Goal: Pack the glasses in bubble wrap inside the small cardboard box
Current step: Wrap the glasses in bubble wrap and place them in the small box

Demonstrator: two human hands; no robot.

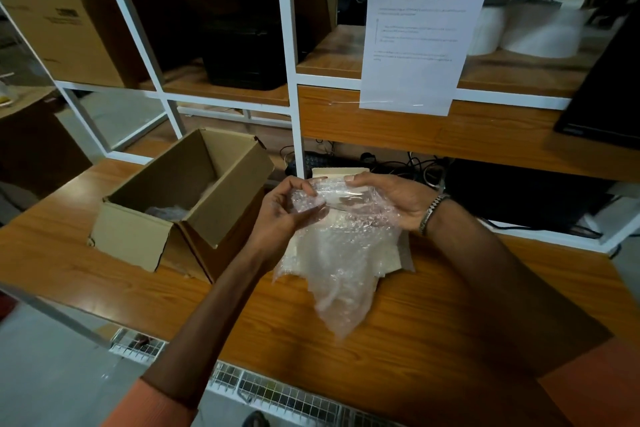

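Note:
A clear glass (332, 199), partly rolled in bubble wrap (341, 274), is held above the wooden table between both hands. My left hand (282, 211) grips its left end and my right hand (394, 201) grips its right end. The loose part of the sheet hangs down onto the table. To the left stands the small cardboard box (138, 239) with its flaps open. Something wrapped in bubble wrap (166, 213) lies at its bottom.
A pale flat stack (341, 172) lies behind my hands. Cables and a dark keyboard (398, 163) sit under the shelf. White shelving with a taped instruction sheet (420, 35) rises behind the table (450, 315). A wire basket (277, 392) hangs at the table's front edge.

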